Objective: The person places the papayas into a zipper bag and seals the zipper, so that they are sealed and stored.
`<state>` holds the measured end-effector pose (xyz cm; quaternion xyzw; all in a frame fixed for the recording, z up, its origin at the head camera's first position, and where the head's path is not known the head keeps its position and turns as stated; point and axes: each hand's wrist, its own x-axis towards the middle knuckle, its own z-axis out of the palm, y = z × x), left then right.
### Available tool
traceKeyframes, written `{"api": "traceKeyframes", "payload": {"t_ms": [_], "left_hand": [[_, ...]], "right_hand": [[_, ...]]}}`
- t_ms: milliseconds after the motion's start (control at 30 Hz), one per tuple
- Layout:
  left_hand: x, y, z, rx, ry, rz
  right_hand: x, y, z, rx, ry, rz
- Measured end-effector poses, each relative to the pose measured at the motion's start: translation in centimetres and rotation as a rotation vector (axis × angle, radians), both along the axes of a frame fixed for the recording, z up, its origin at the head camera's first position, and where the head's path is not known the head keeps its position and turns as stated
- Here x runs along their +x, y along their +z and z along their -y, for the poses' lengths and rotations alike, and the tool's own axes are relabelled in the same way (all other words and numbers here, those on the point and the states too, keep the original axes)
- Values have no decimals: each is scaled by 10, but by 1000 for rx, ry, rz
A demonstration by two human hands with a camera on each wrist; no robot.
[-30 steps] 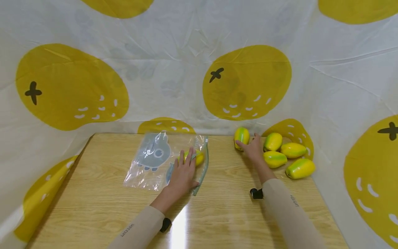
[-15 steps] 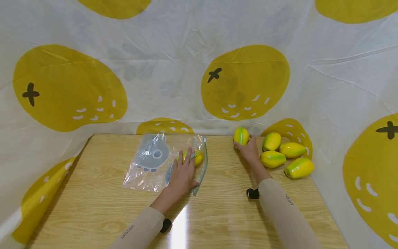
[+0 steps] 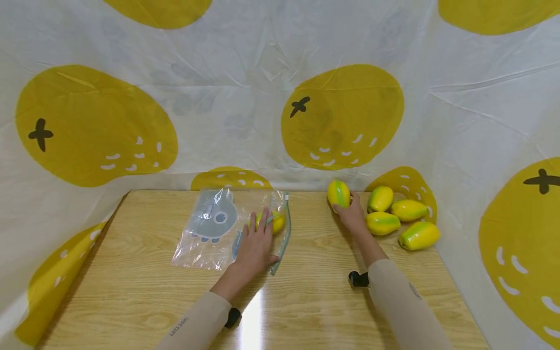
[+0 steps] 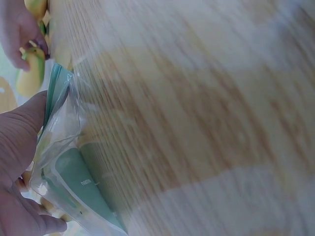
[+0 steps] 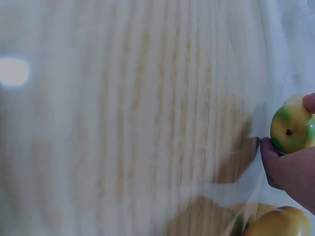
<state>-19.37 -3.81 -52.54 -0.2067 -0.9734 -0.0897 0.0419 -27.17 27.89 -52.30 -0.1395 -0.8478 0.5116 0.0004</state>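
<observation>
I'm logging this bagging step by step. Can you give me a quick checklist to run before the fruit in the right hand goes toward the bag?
1. Right hand grips the papaya: ok.
2. Left hand rests on the clear bag: ok.
3. Bag mouth open wide enough: cannot tell.
4. One papaya in the bag leaves room: cannot tell.
5. Bare table between hand and bag: ok.
6. Four loose papayas lie apart from that path: ok.
</observation>
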Motion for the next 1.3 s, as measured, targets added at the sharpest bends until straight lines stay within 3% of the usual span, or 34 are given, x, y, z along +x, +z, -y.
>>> {"api": "traceKeyframes", "payload": {"t_ms": [367, 800, 1100, 1300], "left_hand": [[0, 0, 4, 0, 5, -13], [1, -2, 3, 4, 8, 1], [-1, -1, 3, -5, 3, -11], [-1, 0, 3, -8, 4, 1]], "right_hand": [[31, 25, -1, 17, 156, -79], [65, 31, -2, 47, 278, -119], [73, 30, 4, 102, 440, -152], [73, 22, 13, 75, 565, -155]]}}
